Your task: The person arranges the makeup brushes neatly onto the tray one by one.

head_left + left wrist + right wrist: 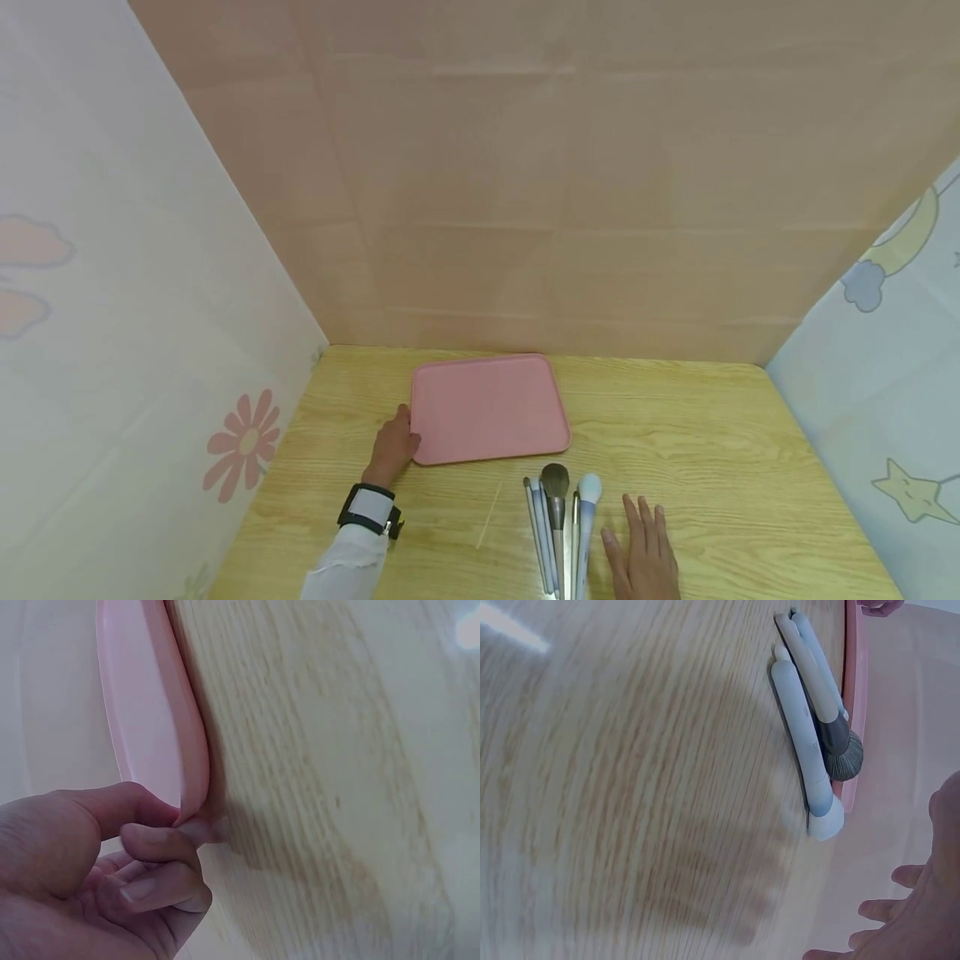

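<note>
A pink rectangular tray (489, 410) lies on the wooden tabletop near the back wall, with nothing on its surface. My left hand (395, 447) pinches its near left edge; in the left wrist view the thumb and fingertips meet at the corner of the tray (146, 697). Several makeup brushes lie side by side in front of the tray, bristles pointing away from me. Among them are a large dark-bristled brush (556, 483) and a white-tipped brush (589, 492). Just right of these, my right hand (648, 557) has its fingers extended and holds nothing.
A brown-pink wall covering (562, 167) rises behind the wood-grain table (720, 450). Patterned white panels stand at the left (150, 333) and right (885, 400). A thin pale streak (489, 517) shows on the tabletop left of the brushes.
</note>
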A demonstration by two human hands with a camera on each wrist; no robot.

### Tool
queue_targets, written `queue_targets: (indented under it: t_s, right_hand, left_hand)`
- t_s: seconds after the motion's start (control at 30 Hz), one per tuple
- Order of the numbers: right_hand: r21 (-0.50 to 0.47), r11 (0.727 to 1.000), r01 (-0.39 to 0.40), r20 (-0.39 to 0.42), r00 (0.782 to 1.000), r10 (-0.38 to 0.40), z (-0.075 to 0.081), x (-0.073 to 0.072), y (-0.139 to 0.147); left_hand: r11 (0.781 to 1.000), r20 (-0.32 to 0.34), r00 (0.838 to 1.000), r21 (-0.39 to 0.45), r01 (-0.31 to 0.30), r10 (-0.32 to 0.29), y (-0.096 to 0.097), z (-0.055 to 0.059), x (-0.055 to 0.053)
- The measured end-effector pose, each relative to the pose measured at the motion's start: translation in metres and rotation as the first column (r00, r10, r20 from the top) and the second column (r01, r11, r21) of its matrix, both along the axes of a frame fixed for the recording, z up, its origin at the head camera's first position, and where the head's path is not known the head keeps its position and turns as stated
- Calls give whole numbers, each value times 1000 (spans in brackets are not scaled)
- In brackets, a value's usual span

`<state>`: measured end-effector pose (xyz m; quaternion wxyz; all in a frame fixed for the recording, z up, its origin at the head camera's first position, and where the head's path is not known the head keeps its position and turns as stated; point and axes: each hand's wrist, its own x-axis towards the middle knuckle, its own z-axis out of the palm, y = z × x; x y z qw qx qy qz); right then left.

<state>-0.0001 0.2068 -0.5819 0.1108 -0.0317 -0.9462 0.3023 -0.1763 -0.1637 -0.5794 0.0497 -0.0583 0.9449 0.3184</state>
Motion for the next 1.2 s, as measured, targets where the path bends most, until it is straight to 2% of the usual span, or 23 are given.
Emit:
queue_targets:
  t_s: [0.27, 0.53, 0.73, 1.03, 1.2]
  right_hand:
    - [-2, 1000, 3, -44, 999, -4, 0, 0, -3]
    - [5, 1000, 15, -65, 998, -15, -3, 0, -3]
    - [4, 1000, 29, -87, 996, -29, -6, 1, -3]
    - [3, 1000, 28, -26, 999, -28, -2, 0, -5]
    - [11, 1000, 21, -29, 999, -20, -1, -1, -5]
  left_hand:
    - [1000, 19, 1000, 10, 15, -15, 3, -1, -7]
    - [999, 21, 999, 14, 37, -37, 9, 2, -10]
    - [999, 41, 999, 21, 36, -36, 13, 0, -12]
    - [998, 12, 999, 31, 47, -47, 14, -7, -15]
    - [997, -4, 998, 40, 63, -63, 16, -9, -16]
